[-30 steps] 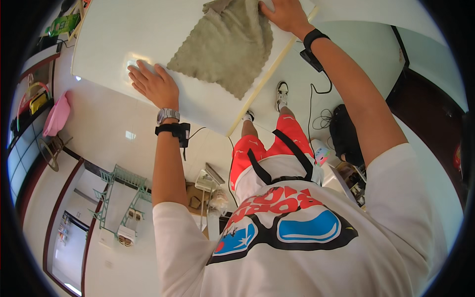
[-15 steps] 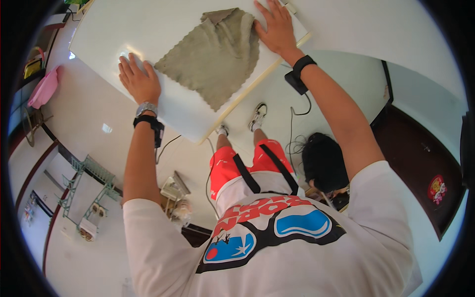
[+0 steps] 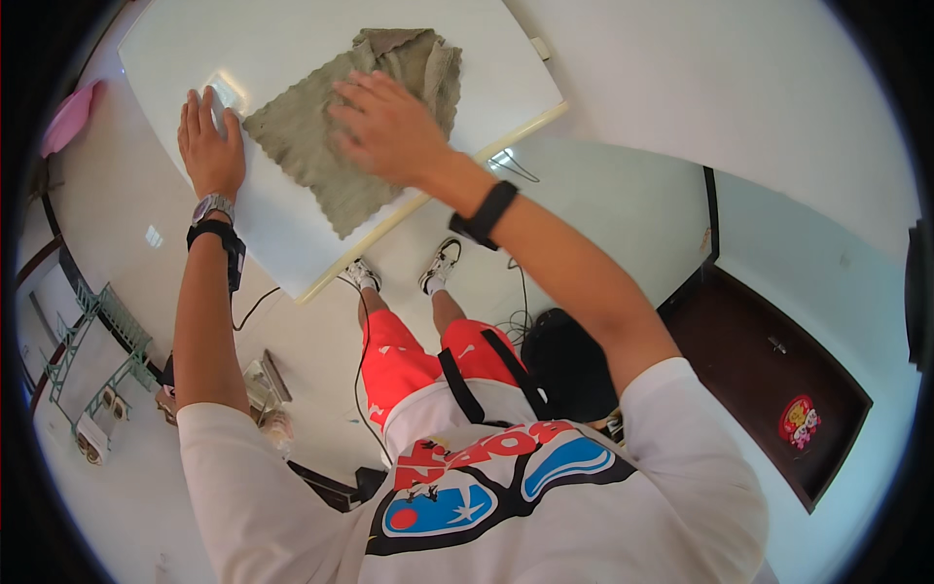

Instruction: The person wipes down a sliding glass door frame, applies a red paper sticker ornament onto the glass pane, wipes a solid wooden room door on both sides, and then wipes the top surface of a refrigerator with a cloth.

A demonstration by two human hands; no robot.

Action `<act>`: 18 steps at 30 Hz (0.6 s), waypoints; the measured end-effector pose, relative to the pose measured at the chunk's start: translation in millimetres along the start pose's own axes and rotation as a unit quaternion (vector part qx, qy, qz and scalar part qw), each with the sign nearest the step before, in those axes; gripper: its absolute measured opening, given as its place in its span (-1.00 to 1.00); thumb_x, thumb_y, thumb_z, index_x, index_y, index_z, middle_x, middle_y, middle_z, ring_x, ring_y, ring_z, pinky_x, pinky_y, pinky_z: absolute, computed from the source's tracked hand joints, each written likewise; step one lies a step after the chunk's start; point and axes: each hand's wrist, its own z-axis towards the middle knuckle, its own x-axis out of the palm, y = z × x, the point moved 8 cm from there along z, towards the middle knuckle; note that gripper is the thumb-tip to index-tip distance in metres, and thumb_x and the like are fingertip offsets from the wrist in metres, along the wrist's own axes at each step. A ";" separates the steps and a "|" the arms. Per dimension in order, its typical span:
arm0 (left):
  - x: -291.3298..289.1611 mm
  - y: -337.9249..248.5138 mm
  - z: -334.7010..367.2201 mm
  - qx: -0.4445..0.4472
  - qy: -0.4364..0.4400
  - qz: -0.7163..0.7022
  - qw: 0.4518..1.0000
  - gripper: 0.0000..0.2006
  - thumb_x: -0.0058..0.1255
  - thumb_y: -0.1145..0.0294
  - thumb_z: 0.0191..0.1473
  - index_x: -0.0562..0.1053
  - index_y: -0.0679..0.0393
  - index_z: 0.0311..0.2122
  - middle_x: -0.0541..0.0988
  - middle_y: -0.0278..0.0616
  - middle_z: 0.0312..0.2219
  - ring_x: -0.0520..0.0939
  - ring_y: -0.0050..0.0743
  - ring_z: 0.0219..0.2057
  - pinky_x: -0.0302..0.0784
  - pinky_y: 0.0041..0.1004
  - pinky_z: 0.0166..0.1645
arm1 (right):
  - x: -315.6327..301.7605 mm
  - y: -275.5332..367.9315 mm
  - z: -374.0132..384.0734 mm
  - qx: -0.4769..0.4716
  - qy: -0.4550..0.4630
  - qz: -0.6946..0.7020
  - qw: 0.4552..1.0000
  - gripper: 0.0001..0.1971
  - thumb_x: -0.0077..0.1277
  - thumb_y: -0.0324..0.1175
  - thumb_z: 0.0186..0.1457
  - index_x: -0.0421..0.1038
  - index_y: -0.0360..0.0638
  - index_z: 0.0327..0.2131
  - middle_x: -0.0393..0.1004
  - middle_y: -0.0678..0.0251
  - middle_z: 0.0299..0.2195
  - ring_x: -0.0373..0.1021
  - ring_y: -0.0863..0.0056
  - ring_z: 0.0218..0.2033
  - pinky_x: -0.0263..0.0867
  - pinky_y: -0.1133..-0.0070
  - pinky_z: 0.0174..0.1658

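Note:
A greyish-green cloth [image 3: 309,136] with wavy edges lies spread on the white table [image 3: 195,49]. Its far right part is wrinkled, and one far corner is folded over. My right hand [image 3: 389,131] is over the middle of the cloth, fingers apart and slightly blurred; whether it presses on the fabric I cannot tell. Flat on the tabletop just left of the cloth rests my left hand [image 3: 210,146], its fingers stretched out and holding nothing.
The table's pale edge [image 3: 428,201] runs close in front of my legs. Cables [image 3: 365,341] hang near my feet. A black rounded object [image 3: 569,365] stands at the right, a pink basin [image 3: 68,119] at the far left. A dark door [image 3: 769,380] is further right.
My right hand has moved left from the cloth's far right edge to over its middle. My left hand stays flat on the table. The whole view has shifted.

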 end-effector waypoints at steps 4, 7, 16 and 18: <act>2.2 2.0 -0.3 -0.011 0.014 -0.014 1.000 -0.42 -0.09 0.08 0.56 0.38 -0.02 0.56 0.29 -0.07 0.61 0.22 0.01 0.63 0.11 -0.04 0.69 | 25.6 -16.4 3.5 0.087 0.045 -0.024 0.995 -0.39 0.08 0.05 0.43 0.44 0.07 0.44 0.20 0.12 0.60 0.04 -0.01 0.64 -0.09 -0.01 0.67; 2.1 3.8 -0.9 -0.014 0.012 -0.013 1.000 -0.43 -0.08 0.09 0.56 0.38 -0.03 0.56 0.30 -0.10 0.60 0.23 0.00 0.63 0.12 -0.05 0.69 | 13.6 -43.5 -9.4 0.121 0.043 -0.066 0.989 -0.27 0.03 0.16 0.45 0.31 0.13 0.56 0.04 0.11 0.68 -0.12 -0.02 0.70 -0.26 -0.08 0.70; 0.9 4.7 -0.8 -0.026 0.016 -0.012 0.999 -0.43 -0.08 0.11 0.55 0.37 -0.04 0.56 0.29 -0.11 0.61 0.23 -0.02 0.63 0.13 -0.05 0.68 | -53.1 -106.4 -81.5 0.187 0.074 -0.145 0.969 -0.22 0.03 0.16 0.49 0.18 0.10 0.62 -0.08 0.11 0.71 -0.18 -0.07 0.71 -0.32 -0.20 0.67; 0.0 7.9 -1.6 -0.032 0.016 -0.008 0.999 -0.43 -0.08 0.11 0.55 0.38 -0.04 0.56 0.29 -0.12 0.61 0.23 -0.01 0.63 0.12 -0.05 0.69 | -49.2 -106.5 -76.7 0.201 0.087 -0.164 0.962 -0.21 0.02 0.15 0.51 0.15 0.09 0.64 -0.12 0.10 0.72 -0.19 -0.12 0.70 -0.31 -0.23 0.65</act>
